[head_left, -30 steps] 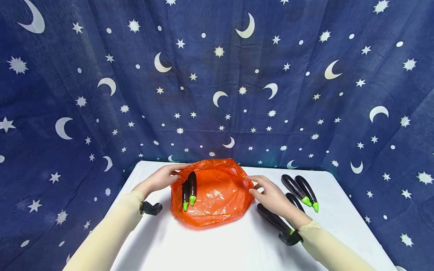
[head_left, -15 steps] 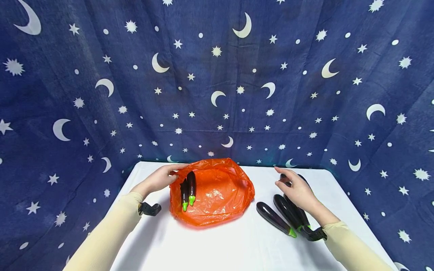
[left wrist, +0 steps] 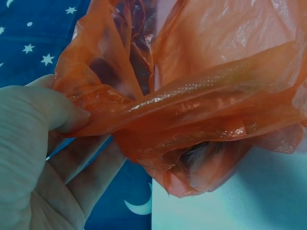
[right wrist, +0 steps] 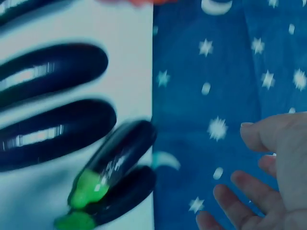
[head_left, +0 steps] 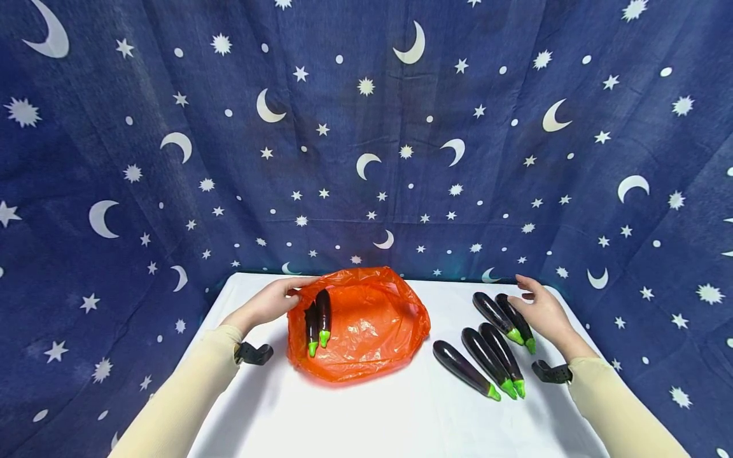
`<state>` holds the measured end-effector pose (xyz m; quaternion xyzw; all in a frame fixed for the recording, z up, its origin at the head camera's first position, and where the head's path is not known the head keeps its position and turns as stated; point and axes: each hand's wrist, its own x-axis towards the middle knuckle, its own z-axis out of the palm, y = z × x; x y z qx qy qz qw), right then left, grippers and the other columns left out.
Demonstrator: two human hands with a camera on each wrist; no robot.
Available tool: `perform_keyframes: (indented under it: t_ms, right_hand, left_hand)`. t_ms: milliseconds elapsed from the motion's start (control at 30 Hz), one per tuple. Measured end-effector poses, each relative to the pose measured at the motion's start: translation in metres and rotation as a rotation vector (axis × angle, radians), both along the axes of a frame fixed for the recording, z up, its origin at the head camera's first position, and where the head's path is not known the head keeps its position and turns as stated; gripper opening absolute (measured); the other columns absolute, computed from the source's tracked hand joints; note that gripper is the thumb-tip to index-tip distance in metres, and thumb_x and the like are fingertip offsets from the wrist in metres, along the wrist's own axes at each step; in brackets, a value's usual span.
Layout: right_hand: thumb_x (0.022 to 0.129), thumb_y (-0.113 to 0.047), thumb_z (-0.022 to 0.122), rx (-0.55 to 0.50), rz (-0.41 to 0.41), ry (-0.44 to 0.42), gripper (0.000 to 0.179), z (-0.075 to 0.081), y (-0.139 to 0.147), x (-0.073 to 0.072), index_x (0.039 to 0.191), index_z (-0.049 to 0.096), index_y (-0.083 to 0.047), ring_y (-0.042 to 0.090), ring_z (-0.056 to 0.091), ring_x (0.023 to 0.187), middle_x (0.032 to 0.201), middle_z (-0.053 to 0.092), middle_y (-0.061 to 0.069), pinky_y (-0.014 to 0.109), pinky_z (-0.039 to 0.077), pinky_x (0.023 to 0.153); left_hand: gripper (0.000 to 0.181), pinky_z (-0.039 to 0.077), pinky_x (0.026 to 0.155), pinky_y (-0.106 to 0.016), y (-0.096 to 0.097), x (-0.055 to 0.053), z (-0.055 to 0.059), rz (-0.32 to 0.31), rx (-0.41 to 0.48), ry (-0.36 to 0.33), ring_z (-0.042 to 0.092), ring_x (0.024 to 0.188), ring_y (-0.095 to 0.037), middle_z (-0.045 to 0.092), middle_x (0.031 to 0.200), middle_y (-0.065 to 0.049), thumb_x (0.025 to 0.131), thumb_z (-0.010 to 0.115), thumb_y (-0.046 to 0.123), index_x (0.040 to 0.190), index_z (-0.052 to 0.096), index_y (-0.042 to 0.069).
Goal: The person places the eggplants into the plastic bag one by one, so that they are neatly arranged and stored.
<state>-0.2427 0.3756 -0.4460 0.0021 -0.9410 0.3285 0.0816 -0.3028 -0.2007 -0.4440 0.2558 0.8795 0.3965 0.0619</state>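
The left hand (head_left: 268,304) pinches the flimsy-looking bag (head_left: 366,331); the right hand (head_left: 546,313), fingers loose and empty, hangs beside an eggplant (head_left: 518,320), probably firm, slippery, best gripped mid-body.

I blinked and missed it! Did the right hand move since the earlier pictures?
Yes. Against the white table, the right hand has moved right, away from the orange bag.
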Motion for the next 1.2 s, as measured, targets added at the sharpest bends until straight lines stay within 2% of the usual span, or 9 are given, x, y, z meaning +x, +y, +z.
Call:
perform_keyframes:
  t_ms: [233,433,600,800,967,1200]
  right_hand:
    - [0.101,-0.029,0.06,-0.015,-0.092,-0.098,0.074,-0.02,0.029,-0.009,0.151,0.028,0.015,0.061,0.038,0.13,0.143,0.038,0.044,0.066,0.038,0.102]
    - [0.097,-0.024,0.061,0.113,-0.125,-0.117,0.071,-0.039,0.041,-0.017,0.146,0.032,0.019,0.063,0.033,0.132,0.145,0.032,0.046,0.068,0.032,0.106]
    - [0.098,-0.021,0.057,0.11,-0.095,-0.205,0.071,-0.053,0.05,-0.021,0.147,0.027,0.02,0.064,0.034,0.131,0.145,0.029,0.048,0.069,0.032,0.105]
    - [0.097,-0.016,0.057,0.11,-0.043,-0.256,0.071,-0.067,0.055,-0.03,0.15,0.024,0.017,0.064,0.037,0.129,0.142,0.032,0.049,0.07,0.034,0.105]
    - [0.096,-0.014,0.058,0.128,-0.044,-0.291,0.072,-0.07,0.057,-0.035,0.151,0.022,0.016,0.063,0.037,0.13,0.144,0.031,0.048,0.07,0.033,0.106]
    - [0.095,-0.013,0.058,0.156,-0.025,-0.301,0.07,-0.069,0.06,-0.04,0.15,0.025,0.015,0.063,0.041,0.126,0.135,0.042,0.048,0.07,0.034,0.104]
  left_hand:
    - [0.06,0.049,0.102,-0.048,0.001,0.001,-0.001,-0.016,0.045,-0.008,0.064,0.118,-0.028,0.063,0.139,-0.008,0.093,0.049,-0.01,0.147,0.058,0.013]
    - [0.06,0.049,0.101,-0.046,-0.001,0.0,0.0,-0.006,0.025,-0.001,0.063,0.118,-0.027,0.063,0.14,-0.006,0.093,0.05,-0.009,0.148,0.058,0.014]
    - [0.061,0.05,0.097,-0.044,-0.001,0.0,0.003,-0.007,0.001,-0.006,0.063,0.116,-0.026,0.062,0.141,-0.006,0.093,0.05,-0.007,0.149,0.056,0.016]
    - [0.06,0.052,0.094,-0.042,0.003,0.001,0.004,0.009,0.014,-0.045,0.065,0.112,-0.026,0.062,0.14,-0.006,0.095,0.05,-0.005,0.15,0.055,0.018]
    - [0.059,0.053,0.095,-0.042,0.004,0.0,0.004,0.004,0.023,-0.052,0.065,0.113,-0.026,0.063,0.14,-0.006,0.095,0.049,-0.004,0.15,0.056,0.019]
    - [0.061,0.052,0.095,-0.042,0.003,0.0,0.005,-0.006,0.021,-0.034,0.065,0.111,-0.025,0.061,0.142,-0.007,0.094,0.049,-0.006,0.151,0.055,0.017]
